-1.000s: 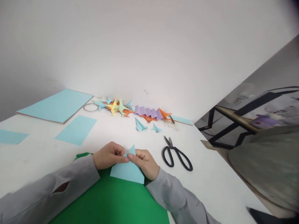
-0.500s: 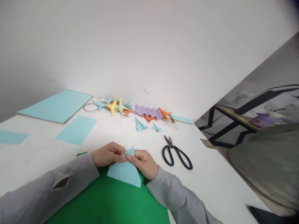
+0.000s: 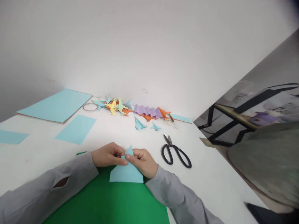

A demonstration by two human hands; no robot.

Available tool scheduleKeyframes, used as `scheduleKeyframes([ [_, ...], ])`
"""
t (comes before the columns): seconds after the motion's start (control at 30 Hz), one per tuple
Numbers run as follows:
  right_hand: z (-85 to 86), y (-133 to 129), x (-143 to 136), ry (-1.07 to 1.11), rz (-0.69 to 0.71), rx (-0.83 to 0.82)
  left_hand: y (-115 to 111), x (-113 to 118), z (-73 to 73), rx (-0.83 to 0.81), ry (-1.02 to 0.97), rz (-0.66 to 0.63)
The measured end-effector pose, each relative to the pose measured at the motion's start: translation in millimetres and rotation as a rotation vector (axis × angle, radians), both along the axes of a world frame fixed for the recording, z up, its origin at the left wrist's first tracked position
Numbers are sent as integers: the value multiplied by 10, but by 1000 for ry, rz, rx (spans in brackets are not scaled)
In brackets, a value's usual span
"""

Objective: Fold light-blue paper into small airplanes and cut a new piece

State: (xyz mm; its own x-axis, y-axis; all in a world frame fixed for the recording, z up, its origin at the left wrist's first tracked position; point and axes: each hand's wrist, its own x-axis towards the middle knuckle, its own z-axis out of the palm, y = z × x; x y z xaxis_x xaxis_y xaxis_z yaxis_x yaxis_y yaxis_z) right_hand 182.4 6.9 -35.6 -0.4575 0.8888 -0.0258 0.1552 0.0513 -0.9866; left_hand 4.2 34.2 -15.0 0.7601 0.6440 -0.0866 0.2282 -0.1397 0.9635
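A light blue paper [image 3: 127,174] with a pointed top is pinched between both hands over a green sheet [image 3: 107,203]. My left hand [image 3: 109,155] grips its left edge near the tip, thumb pointing right. From the other side my right hand [image 3: 144,161] holds the paper, its thumb pressed on the front just below the point. The two thumbs nearly meet. The paper's straight lower edge hangs level. Fingers behind the paper are hidden.
Black-handled scissors [image 3: 176,151] lie open on the white table [image 3: 210,174]. Blue sheets [image 3: 56,105] and a blue rectangle [image 3: 76,129] are at the left. Folded paper figures [image 3: 114,106], a purple pleated strip [image 3: 147,111] and small blue folded pieces [image 3: 139,123] line the back.
The blue paper has turned slightly, so its lower edge, slanted before, is now level. My left fingers have shifted a little on it, and the camera view has moved slightly.
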Motion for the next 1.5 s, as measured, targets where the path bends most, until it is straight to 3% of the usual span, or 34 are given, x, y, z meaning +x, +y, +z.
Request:
scheduleKeyframes([
  [0.2,17,10,-1,-177,5,188,-15,13,-22,-54,7,66],
  [0.4,-14,25,-16,-259,95,336,-22,40,-100,35,-13,125],
  [0.63,-36,16,-20,-223,108,233,-54,69,-84,-22,-5,140],
  [0.8,-30,23,-24,-198,127,247,-60,73,-73,-101,-30,155],
  [0.93,-27,31,-37,-178,70,262,-70,56,-88,-77,-32,192],
  [1.1,-14,25,-34,-160,101,199,-96,54,-48,-39,-3,245],
  [1.33,-8,26,-19,-74,4,65,-75,66,-35,-5,-2,198],
  [1.5,18,24,-23,-80,-57,57,-50,62,-96,70,-38,134],
])
